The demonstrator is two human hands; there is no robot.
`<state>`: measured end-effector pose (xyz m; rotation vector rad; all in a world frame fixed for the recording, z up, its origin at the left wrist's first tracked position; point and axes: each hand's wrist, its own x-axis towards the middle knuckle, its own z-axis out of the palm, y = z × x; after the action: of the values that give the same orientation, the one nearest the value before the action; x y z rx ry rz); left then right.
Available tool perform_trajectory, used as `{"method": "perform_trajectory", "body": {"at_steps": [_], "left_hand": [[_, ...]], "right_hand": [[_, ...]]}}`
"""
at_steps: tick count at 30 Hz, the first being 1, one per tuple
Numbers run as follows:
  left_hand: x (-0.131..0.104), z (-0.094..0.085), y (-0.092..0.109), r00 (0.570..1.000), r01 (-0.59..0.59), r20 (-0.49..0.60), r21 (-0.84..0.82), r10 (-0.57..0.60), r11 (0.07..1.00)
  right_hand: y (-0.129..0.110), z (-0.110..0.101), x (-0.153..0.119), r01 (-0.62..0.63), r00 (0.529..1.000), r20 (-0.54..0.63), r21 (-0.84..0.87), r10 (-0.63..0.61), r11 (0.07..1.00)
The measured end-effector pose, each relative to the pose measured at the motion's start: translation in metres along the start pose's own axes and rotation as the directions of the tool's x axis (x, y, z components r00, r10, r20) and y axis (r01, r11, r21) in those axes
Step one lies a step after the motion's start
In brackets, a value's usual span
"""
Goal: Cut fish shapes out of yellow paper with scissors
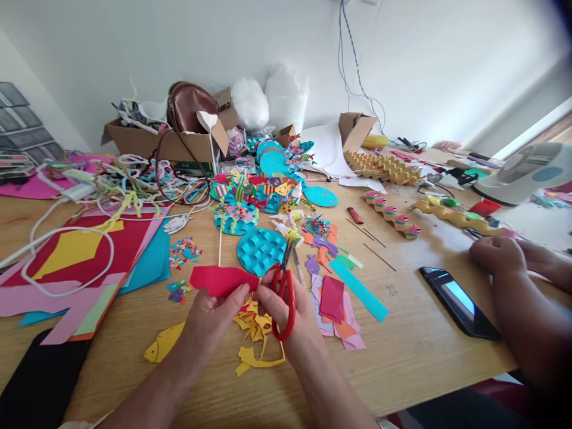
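Note:
A piece of red paper (218, 280) is pinched in my left hand (218, 310), between thumb and fingers. My right hand (286, 304) holds red-handled scissors (289, 307), their blades pointing up and away from me, and its fingertips meet the right end of the red paper. Beneath my hands lie yellow paper scraps (254, 325). A yellow paper fish (164, 342) rests on the wooden table (402, 357), partly behind my left forearm. Just beyond the scissors is a round turquoise woven paper piece (261, 251).
Coloured sheets (71, 250) and a white cable (67, 229) are at the left. Paper scraps (333, 298) and a phone (460, 301) lie to the right, beside another person's hands (498, 253). A cardboard box (156, 143) and finished paper crafts (254, 190) stand farther back.

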<state>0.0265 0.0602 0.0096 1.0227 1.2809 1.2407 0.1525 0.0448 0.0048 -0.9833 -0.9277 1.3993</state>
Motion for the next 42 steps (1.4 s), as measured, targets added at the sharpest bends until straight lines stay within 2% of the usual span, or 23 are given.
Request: {"method": "perform_trajectory", "body": {"at_steps": [2,5,8,12,16,26,42], "left_hand": [[0.002,-0.006,0.0,0.999,-0.017,-0.042,-0.029,0.016,0.999],[0.003,-0.011,0.003,1.0,-0.029,-0.009,-0.101,0.029,0.994],[0.003,-0.012,0.008,1.0,-0.006,0.027,-0.154,0.011,0.988],[0.003,-0.011,0.012,0.999,0.047,0.019,-0.178,-0.044,0.983],[0.001,-0.009,0.016,0.993,0.114,0.007,-0.203,-0.115,0.973],[-0.001,-0.009,0.018,0.991,0.117,0.08,-0.185,-0.104,0.976],[0.0,-0.005,0.019,0.992,0.121,0.041,-0.104,-0.117,0.987]], "right_hand": [[-0.005,-0.003,-0.007,-0.055,0.99,0.118,-0.129,0.07,0.99],[-0.006,-0.004,-0.019,-0.17,0.959,0.166,-0.313,0.23,0.934],[-0.001,-0.001,-0.026,-0.172,0.948,0.17,-0.44,0.27,0.881],[0.005,0.0,-0.03,-0.14,0.942,0.191,-0.527,0.278,0.838],[0.007,-0.001,-0.029,-0.098,0.945,0.213,-0.541,0.249,0.835],[0.004,0.001,-0.026,-0.124,0.952,0.182,-0.502,0.245,0.856],[0.012,-0.007,-0.028,-0.089,0.952,0.211,-0.511,0.224,0.855]]}}
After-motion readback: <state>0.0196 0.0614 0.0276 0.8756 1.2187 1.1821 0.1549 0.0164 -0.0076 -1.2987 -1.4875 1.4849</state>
